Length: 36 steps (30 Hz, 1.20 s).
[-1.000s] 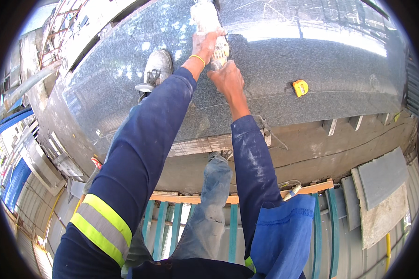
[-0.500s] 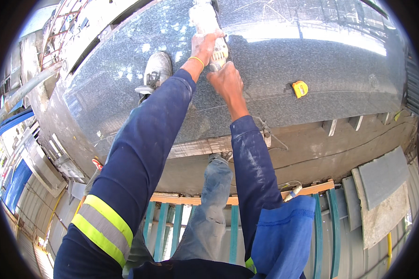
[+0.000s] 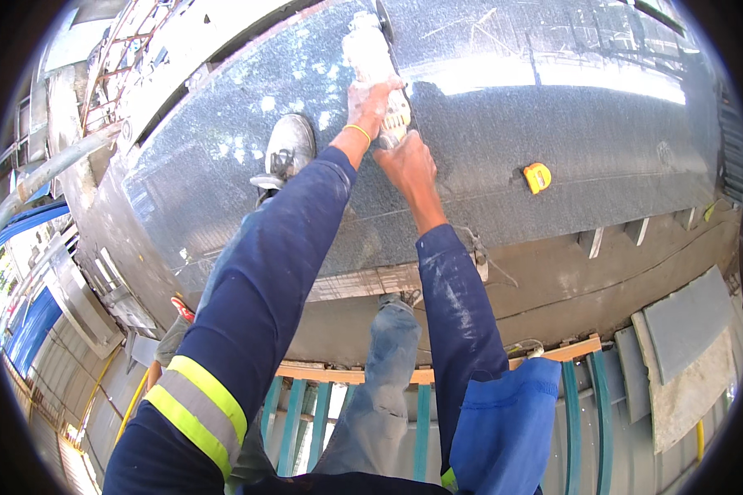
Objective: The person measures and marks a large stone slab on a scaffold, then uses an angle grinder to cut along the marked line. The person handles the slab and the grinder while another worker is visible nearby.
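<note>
Glossy grey stone slab (image 3: 487,124) underlies a dusty, elongated white-and-yellow grinder (image 3: 367,54), likely heavy, rigid; left hand (image 3: 373,104) grips its body, right hand (image 3: 409,167) its rear: sound holds.

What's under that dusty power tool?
The speckled grey slab shows beside the power tool; the part directly beneath it, the left hand and the right hand is covered.

The left arm (image 3: 260,256) and right arm (image 3: 462,309) reach forward and converge. The left hand (image 3: 371,107) lies farther out, curled in a grasp; the right hand (image 3: 409,162) is clenched just behind it, knuckles upward.
</note>
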Tool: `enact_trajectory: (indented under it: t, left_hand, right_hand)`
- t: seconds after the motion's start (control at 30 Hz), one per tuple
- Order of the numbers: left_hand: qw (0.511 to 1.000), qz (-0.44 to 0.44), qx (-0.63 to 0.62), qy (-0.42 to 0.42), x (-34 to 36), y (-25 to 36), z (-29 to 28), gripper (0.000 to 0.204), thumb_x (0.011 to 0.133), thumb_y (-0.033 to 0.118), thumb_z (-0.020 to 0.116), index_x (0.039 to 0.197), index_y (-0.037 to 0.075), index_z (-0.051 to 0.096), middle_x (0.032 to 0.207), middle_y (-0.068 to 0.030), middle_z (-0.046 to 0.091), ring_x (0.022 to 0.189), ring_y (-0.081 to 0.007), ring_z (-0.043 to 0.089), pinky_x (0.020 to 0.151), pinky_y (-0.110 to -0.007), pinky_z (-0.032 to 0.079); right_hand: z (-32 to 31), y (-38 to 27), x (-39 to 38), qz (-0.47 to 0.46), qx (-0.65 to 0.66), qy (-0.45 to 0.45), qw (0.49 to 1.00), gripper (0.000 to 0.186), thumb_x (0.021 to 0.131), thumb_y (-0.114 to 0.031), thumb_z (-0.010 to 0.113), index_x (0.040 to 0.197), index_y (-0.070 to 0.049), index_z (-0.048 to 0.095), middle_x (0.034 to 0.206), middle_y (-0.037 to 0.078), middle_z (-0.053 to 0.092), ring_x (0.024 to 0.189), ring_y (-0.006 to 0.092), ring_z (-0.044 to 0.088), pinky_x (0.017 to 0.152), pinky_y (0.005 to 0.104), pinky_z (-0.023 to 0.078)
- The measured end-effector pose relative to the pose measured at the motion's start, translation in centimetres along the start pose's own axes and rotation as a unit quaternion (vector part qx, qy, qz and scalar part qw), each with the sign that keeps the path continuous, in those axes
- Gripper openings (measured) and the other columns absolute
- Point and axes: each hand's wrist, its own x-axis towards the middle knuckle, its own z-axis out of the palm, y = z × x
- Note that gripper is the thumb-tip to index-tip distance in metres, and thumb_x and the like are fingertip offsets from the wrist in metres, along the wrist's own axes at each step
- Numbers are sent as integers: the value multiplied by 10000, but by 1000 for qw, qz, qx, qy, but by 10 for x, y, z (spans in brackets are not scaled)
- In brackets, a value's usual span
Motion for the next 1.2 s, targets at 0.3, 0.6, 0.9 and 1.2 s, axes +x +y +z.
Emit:
enact_trajectory:
  t: [0.3,0.6,0.9,1.2]
  left_hand:
    - [1000,5,-20,14,-6,7,2,140,827,109,749,876,51,631,677,-77,626,499,-212,622,444,-370,548]
    - [1000,-1,-15,22,2,11,-1,116,828,90,730,870,40,635,675,-74,620,511,-215,627,462,-371,552]
    - [999,-6,-14,29,-21,12,7,130,827,103,731,893,19,657,703,-98,648,532,-221,639,476,-379,557]
    - [1000,-19,-5,15,3,16,1,140,828,136,729,898,37,659,696,-89,638,534,-225,641,476,-384,559]
  right_hand:
    - [-2,-3,1,-12,7,-5,1000,468,766,-268,759,1046,70,593,1002,321,705,976,476,697,856,534,542]
    - [-7,-14,1,-2,0,-11,1000,469,765,-263,765,1045,78,604,1009,324,706,994,470,697,862,522,544]
    - [-9,-5,-13,-9,5,6,1000,438,771,-246,751,1022,82,606,978,328,706,963,481,696,842,526,546]
    - [-8,-13,1,-11,18,-1,1000,418,767,-225,725,1017,92,616,979,333,705,959,483,697,846,527,544]
